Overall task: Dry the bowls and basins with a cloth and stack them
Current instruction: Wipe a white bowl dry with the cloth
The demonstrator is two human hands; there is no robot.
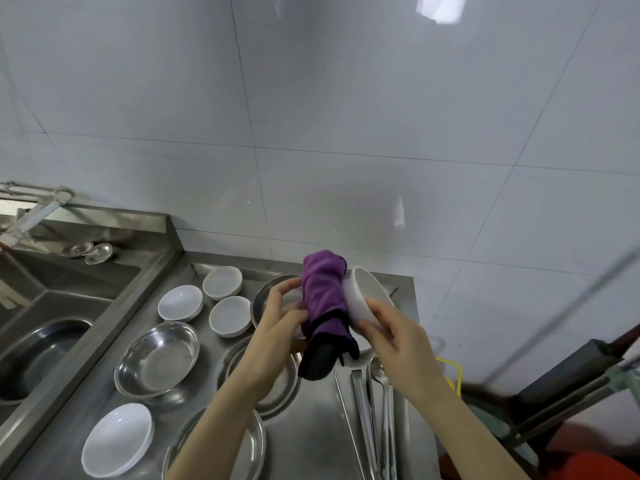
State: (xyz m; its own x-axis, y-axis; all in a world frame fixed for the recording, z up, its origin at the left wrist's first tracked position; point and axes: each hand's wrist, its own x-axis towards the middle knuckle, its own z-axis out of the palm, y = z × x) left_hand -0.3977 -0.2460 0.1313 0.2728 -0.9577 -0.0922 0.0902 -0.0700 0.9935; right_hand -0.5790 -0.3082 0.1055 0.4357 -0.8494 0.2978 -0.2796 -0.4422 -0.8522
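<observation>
Stainless counter (pixel 313 431) below white tiles (pixel 346 98) carries white bowls (pixel 180 303) and steel basins (pixel 157 358). Above it, the left hand (pixel 280 317) grips a purple cloth (pixel 323 299) against a tilted bowl (pixel 363 296) that the right hand (pixel 391 337) holds.

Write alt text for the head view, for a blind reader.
The right hand holds a white bowl tilted while the left hand grips a purple cloth against it, above a steel counter set with more bowls and steel basins.

Cloth (pixel 323 296): purple napped fabric, matt, was black underneath. Held bowl (pixel 363 299): white, smooth, glossy, looked ceramic. Basin (pixel 157 360), lower left: polished metal, was mirror-bright. Counter (pixel 311 427): brushed stainless steel. Wall (pixel 346 98), upper frame: glossy white tiles.
</observation>
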